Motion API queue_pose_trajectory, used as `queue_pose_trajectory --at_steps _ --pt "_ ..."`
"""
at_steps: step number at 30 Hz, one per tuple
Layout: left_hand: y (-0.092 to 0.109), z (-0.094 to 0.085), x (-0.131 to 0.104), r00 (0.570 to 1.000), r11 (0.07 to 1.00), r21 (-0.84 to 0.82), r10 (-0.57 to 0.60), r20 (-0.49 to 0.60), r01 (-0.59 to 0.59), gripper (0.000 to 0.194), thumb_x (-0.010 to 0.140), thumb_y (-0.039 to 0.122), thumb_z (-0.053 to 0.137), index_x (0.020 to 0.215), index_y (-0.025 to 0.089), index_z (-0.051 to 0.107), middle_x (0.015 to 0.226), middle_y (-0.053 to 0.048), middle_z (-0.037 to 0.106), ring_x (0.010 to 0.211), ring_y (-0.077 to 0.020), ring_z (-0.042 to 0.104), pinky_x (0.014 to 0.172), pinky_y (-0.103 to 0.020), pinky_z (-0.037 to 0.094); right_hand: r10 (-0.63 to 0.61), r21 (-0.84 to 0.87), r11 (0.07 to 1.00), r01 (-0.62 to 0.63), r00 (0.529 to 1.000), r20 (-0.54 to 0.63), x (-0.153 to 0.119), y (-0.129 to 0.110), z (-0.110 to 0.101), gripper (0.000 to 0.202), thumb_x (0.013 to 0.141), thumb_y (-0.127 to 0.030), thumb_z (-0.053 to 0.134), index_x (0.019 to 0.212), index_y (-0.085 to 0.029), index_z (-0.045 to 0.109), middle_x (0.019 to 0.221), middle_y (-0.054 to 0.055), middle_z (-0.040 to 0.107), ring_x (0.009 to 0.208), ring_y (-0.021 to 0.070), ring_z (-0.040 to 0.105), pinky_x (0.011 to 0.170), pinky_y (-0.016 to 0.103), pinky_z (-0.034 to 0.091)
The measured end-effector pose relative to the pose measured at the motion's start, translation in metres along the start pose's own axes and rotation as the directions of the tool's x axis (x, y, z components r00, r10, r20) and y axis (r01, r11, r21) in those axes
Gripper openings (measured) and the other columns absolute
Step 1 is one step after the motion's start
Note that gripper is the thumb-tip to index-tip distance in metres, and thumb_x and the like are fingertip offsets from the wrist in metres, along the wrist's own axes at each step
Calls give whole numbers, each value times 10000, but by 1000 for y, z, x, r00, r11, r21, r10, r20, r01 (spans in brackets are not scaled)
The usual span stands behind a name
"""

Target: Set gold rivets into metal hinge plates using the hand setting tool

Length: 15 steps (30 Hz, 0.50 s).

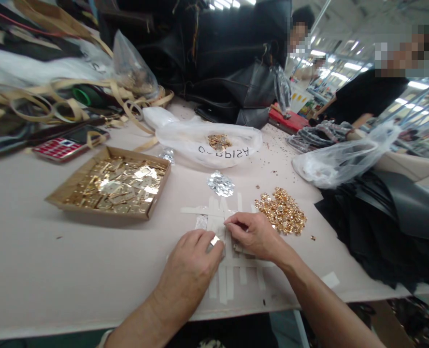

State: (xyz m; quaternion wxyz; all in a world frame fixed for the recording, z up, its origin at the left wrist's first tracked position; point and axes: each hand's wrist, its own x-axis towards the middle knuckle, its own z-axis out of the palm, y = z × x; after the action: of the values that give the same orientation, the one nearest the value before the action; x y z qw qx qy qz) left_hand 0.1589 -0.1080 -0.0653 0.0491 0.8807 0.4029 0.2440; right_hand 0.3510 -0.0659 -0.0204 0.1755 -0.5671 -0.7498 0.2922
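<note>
- Left hand point(191, 258) pinches a shiny metal plate point(215, 240): likely light, stiff, slippery; best gripped by edges.
- Right hand point(256, 234): fingertips together, contents indiscernible.

Glossy metal plates point(122, 186), matt cardboard box point(159, 192)

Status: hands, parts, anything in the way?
Left hand holding small shiny metal piece. Right hand pinched over pale strips, contents unclear. Closest clutter: heap of gold pieces beyond right hand.
</note>
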Motion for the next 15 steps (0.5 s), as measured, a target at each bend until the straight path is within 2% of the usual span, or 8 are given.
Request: queue_pose_trajectory --at_steps 3,6,9,15 --pt "0 3 4 1000 1000 24 4 4 -4 68 886 101 621 871 165 638 908 -81 640 864 -267 588 775 -447 562 3 43 999 -2 1000 -23 -1 2 2 194 852 -177 584 882 -186 775 655 -26 698 565 86 540 562 212 409" --pt "-7 3 4 998 998 17 64 -6 -64 123 918 82 562 958 144 660 1051 -115 672 988 -274 611 861 -444 563 31 123 992 -28 999 -18 -2 3 5 183 848 -186 589 893 -185 767 637 -32 678 544 82 524 540 205 406" --pt "-16 4 -3 988 992 39 126 -86 -123 261 995 122 420 1058 137 672 1176 -155 655 1067 -270 614 874 -420 564 48 199 979 -51 999 18 -3 3 7 163 853 -188 590 875 -182 751 633 -35 656 548 80 518 516 193 391" --pt "-20 8 -20 983 991 28 135 -122 -132 325 1010 145 375 1152 127 667 1181 -160 650 1107 -287 597 920 -451 547 -8 168 986 -13 992 123 0 0 11 174 873 -165 590 864 -187 762 626 -38 655 563 79 509 515 189 369"
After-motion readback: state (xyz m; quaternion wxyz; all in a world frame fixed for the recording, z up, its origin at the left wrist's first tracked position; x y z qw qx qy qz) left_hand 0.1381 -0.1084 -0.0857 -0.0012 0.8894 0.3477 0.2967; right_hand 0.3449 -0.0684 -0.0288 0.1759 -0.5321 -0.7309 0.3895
